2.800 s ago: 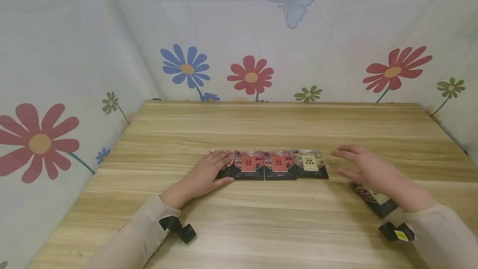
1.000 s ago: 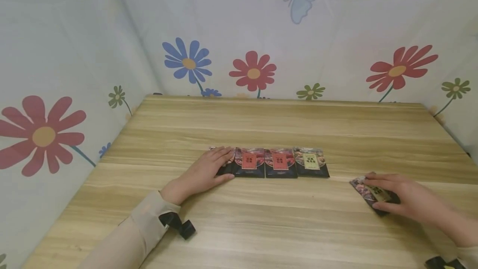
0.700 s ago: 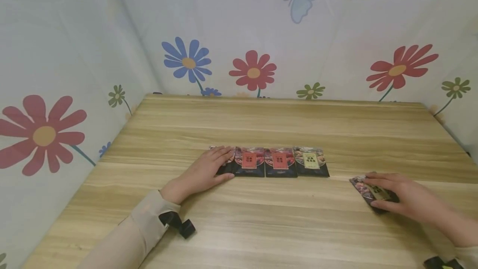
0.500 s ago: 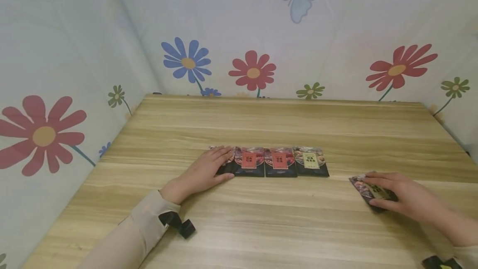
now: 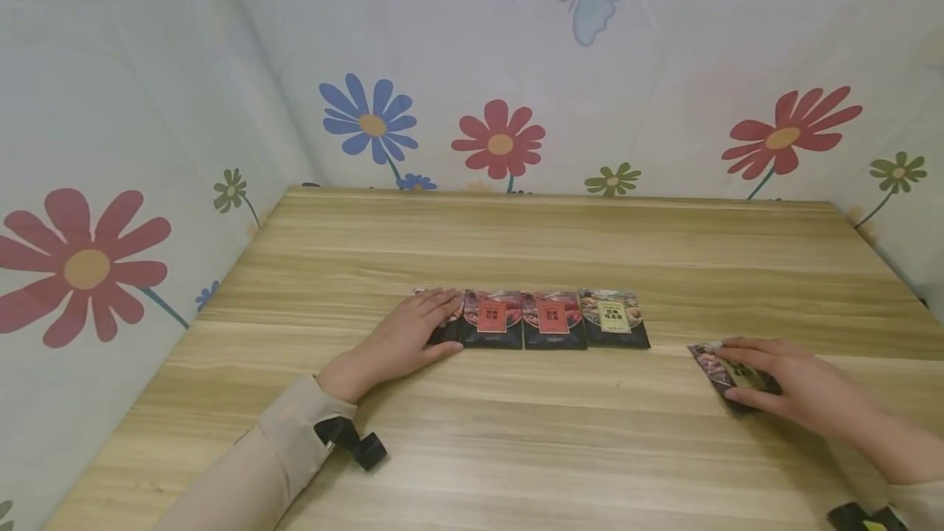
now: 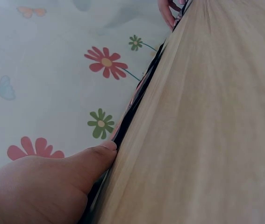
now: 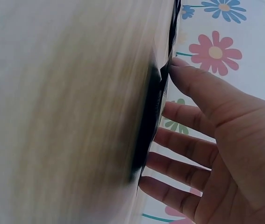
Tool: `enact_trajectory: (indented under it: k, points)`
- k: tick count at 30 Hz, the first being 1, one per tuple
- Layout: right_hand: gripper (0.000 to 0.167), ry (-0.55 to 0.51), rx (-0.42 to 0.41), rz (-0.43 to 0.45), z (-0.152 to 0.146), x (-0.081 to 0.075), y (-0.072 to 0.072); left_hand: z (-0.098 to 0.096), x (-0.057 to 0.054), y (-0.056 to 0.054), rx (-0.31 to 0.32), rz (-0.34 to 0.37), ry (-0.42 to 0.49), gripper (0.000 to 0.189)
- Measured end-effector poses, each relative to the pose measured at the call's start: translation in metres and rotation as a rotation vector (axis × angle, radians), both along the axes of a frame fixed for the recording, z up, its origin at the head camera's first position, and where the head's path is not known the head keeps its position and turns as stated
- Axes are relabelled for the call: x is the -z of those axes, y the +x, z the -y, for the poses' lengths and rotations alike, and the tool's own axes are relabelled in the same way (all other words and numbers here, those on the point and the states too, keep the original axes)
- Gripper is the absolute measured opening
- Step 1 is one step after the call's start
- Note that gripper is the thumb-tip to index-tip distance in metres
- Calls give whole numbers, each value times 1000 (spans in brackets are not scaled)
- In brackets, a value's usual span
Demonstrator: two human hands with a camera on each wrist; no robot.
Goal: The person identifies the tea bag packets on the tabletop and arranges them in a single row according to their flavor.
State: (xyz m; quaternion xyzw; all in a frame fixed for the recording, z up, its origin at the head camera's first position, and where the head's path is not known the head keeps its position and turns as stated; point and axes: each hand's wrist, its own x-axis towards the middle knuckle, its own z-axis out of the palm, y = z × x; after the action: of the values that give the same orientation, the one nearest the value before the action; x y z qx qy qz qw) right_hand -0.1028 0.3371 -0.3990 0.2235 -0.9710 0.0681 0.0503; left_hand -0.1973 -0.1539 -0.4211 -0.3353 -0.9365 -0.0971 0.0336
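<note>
Several black tea sachets lie in a row on the table. My left hand (image 5: 394, 342) rests on the leftmost sachet (image 5: 448, 324), its fingers straight and covering much of it. To its right come two sachets with red labels, a first (image 5: 492, 319) and a second (image 5: 555, 320), then a sachet with a pale yellow label (image 5: 614, 319). Apart from the row, at the right, my right hand (image 5: 800, 383) holds a slanted sachet (image 5: 711, 363) between thumb and fingertips at its edges. In the right wrist view this sachet (image 7: 146, 121) looks slightly bent, seen edge-on.
The wooden table (image 5: 516, 441) has its far edge against a flower-printed cloth (image 5: 442, 31), which also hangs at the left and right. A black camera (image 5: 369, 451) is strapped at the left wrist, and another (image 5: 848, 515) at the right.
My right hand has moved from above the table onto the slanted sachet. Since then hand and sachet have shifted slightly left and away from me. The left hand keeps its place on the row.
</note>
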Motion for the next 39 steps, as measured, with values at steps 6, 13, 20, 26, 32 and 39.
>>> enact_trajectory:
  k: [6, 13, 20, 26, 32, 39]
  points:
    - [55, 12, 22, 40, 3, -3, -1, 0, -1, 0, 1, 0, 8, 69]
    - [57, 24, 39, 44, 8, -4, -6, 1, -2, 1, 6, -8, 10, 67]
    - [58, 42, 61, 48, 12, -5, -10, 2, -1, -1, 2, -2, 9, 68]
    - [58, 49, 64, 36, 17, -6, -14, 2, 0, -2, 9, -15, 9, 68]
    - [59, 48, 73, 41, 24, -8, -20, 3, 1, -2, 3, -6, 5, 68]
    - [58, 49, 65, 41, 28, -10, -27, 2, 3, -2, 14, -4, 4, 68]
